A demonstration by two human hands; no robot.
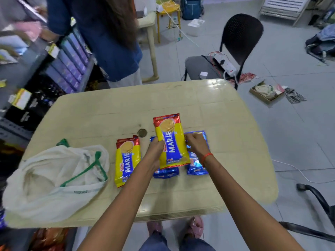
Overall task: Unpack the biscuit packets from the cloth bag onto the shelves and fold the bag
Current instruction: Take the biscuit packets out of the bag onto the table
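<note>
Head cam: left grip (155,151) is wrapped on the left edge of a yellow Marie packet (170,142), thumb over the front. Right grip (196,144) is pinched on that packet's right edge, red thread on the wrist. Packet is lifted and tilted, top end pointing away from me. Under both grips I see two blue packets on the worktop (226,124): one (165,173) under the left grip, one (198,165) under the right grip, both partly hidden. Just left of the left grip, a stack of Marie packets (127,158) lies flat; I can't tell the count. Further left, the cloth bag (54,180), white with green handles, lies slumped with its mouth open near the worktop edge. Shelves (59,69) with stocked boxes sit far left beyond the bag; another person (101,33) stands beside them.
</note>
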